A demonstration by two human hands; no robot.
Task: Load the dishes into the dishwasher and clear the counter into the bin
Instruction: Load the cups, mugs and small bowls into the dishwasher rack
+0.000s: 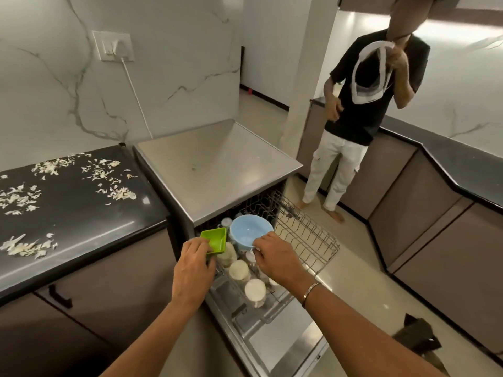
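My left hand grips a small green square dish by its near edge. My right hand holds a light blue bowl by its rim. Both dishes hang just above the pulled-out upper rack of the open dishwasher. Several upturned white cups stand in the rack's left side under my hands. The rack's right half is bare wire. White vegetable scraps lie scattered over the black counter at the left.
The dishwasher door lies open below my arms. A person in a black shirt stands at the back right by the far counter. A dark object sits on the floor at the lower right. A plug and cord hang on the marble wall.
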